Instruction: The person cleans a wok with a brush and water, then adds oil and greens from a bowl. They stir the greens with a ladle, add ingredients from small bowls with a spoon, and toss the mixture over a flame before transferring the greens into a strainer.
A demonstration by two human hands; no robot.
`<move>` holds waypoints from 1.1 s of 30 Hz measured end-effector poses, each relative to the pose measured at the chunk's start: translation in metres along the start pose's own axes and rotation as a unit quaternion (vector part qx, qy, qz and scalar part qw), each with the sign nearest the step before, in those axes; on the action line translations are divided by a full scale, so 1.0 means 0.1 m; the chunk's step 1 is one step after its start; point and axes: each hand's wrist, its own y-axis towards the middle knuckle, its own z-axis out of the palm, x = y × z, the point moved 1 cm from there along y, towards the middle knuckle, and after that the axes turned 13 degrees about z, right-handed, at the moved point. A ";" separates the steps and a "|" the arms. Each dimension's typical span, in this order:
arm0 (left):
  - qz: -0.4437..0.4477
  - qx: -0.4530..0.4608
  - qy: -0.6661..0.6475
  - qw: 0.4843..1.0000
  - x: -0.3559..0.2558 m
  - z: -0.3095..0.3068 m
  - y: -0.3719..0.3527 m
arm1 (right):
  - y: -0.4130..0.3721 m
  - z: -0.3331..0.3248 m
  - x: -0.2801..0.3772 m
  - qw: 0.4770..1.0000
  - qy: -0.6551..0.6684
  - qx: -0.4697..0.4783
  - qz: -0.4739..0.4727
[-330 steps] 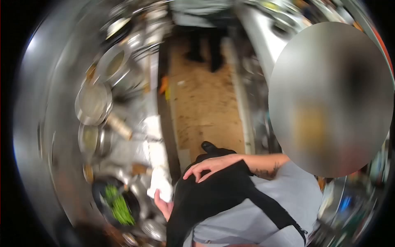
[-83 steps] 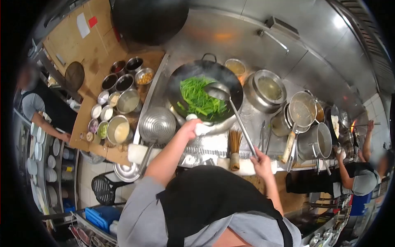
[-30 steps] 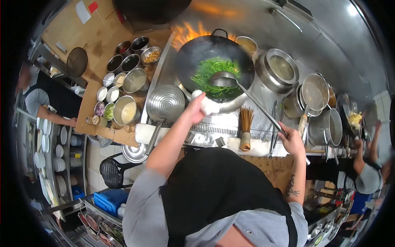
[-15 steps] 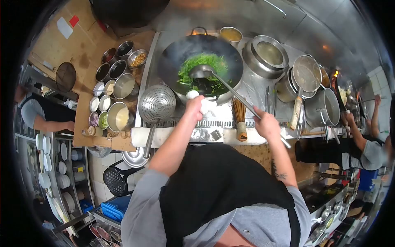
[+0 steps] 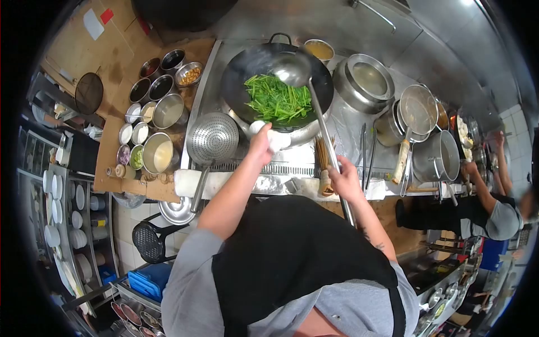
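Green leafy vegetables (image 5: 278,99) lie in the black wok (image 5: 236,84) on the stove. My left hand (image 5: 261,145) is closed on a folded white cloth (image 5: 278,140) at the wok's near rim; the cloth covers whatever part of the rim or handle is under it. My right hand (image 5: 345,180) grips the long handle of a metal ladle (image 5: 293,69). The ladle's bowl, slightly blurred, is over the far right part of the wok, beyond the greens. Just left of my right hand stands a bamboo brush (image 5: 325,168).
A perforated strainer (image 5: 213,138) rests left of the wok. Farther left are several seasoning containers (image 5: 169,111). On the right stand a lidded-looking steel pot (image 5: 368,78), a mesh skimmer (image 5: 419,109) and a deep pot (image 5: 435,157). Another person (image 5: 477,216) works at far right.
The ladle has lifted from the greens toward the wok's far right side, its handle now steeper. My right hand has moved left and slightly down. The greens sit more gathered.
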 end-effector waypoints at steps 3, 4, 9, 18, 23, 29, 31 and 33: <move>-0.011 0.039 -0.020 0.999 -0.10 -0.44 -0.47 | 0.24 -0.02 0.18 0.993 -0.081 -0.080 0.009; -0.031 0.065 -0.040 0.997 -0.07 -0.76 -0.53 | 0.42 -0.03 0.08 0.986 -0.114 -0.109 -0.056; -0.031 0.044 -0.135 0.989 -0.58 -1.25 -1.54 | 0.35 0.25 0.34 0.995 -0.064 -0.015 0.076; 0.049 -0.028 -0.127 0.990 -0.87 -1.68 -1.61 | -0.61 -0.01 0.45 0.961 -0.261 -0.024 -0.091; 0.013 -0.019 -0.136 0.990 -0.92 -1.77 -1.57 | -0.86 -0.07 0.51 0.965 -0.245 0.075 0.051; -0.019 -0.018 -0.137 0.990 -0.92 -1.74 -1.58 | -0.13 0.20 0.17 0.958 -0.282 -0.037 -0.040; -0.007 -0.030 -0.129 0.991 -0.88 -1.73 -1.63 | -0.18 0.07 0.22 0.949 -0.302 -0.064 -0.065; 0.017 -0.044 -0.113 0.992 -0.86 -1.75 -1.65 | -0.37 -0.26 0.21 0.942 -0.327 -0.068 -0.044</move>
